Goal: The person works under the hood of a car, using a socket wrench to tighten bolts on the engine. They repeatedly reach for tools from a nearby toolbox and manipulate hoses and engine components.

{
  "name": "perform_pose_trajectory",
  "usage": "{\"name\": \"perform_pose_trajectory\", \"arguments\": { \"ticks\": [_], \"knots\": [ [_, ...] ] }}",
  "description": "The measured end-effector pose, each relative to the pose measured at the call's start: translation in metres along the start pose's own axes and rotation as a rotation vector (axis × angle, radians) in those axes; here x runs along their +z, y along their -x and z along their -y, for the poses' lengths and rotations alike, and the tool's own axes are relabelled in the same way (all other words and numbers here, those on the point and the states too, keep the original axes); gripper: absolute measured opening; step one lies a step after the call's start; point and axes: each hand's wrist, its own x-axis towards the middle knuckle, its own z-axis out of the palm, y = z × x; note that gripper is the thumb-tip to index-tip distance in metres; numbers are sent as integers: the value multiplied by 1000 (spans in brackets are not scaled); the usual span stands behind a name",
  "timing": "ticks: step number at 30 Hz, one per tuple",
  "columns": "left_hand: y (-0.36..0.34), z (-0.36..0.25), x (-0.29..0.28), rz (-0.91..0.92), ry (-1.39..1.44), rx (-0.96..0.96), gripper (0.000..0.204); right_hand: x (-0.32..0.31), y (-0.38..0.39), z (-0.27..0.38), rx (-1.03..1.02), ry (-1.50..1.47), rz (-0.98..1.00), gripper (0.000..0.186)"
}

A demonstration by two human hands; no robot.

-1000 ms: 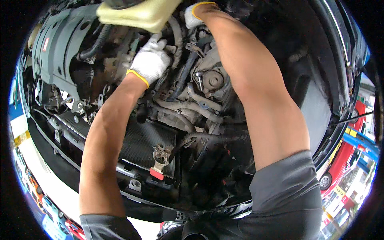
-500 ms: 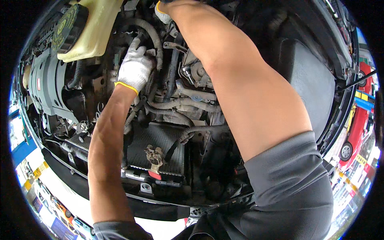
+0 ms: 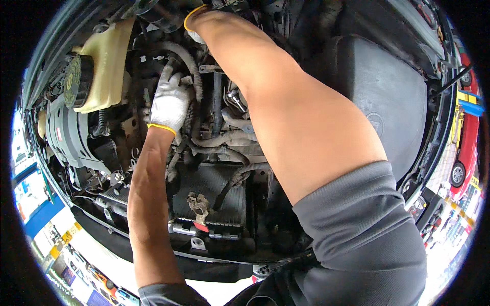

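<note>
My left hand (image 3: 171, 104), in a white knit glove with a yellow cuff, reaches down into the engine bay beside a corrugated hose (image 3: 193, 69). Its fingers are bent round a dark part at their tips, which I cannot make out. Farther off, at the top edge, my right hand (image 3: 196, 36) wears the same kind of glove. Only a strip of white and the yellow cuff show past my forearm, so its fingers are hidden. Next to the left wrist, more ribbed hoses (image 3: 224, 138) run across the bay above a radiator (image 3: 224, 199).
At the left stand a yellowish fluid reservoir (image 3: 108, 76) with a black cap and a grey engine cover (image 3: 66, 132). A large dark plastic box (image 3: 390, 102) fills the right side. A corroded metal bracket (image 3: 198, 206) sticks up near the front edge. A red car (image 3: 465, 153) stands beyond.
The whole view has shifted, so the bay sits lower in the picture. My left hand keeps its place by the hose. More of the right cuff shows at the top.
</note>
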Motion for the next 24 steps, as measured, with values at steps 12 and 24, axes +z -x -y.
{"name": "perform_pose_trajectory", "arguments": {
  "ticks": [12,24],
  "knots": [
    [-3,1,28,-147,-3,-68,33,3,1,11,34,-88,11,73],
    [-3,1,1,6,6,-31,27,-2,8,20,44,-158,24,80]
  ]
}}
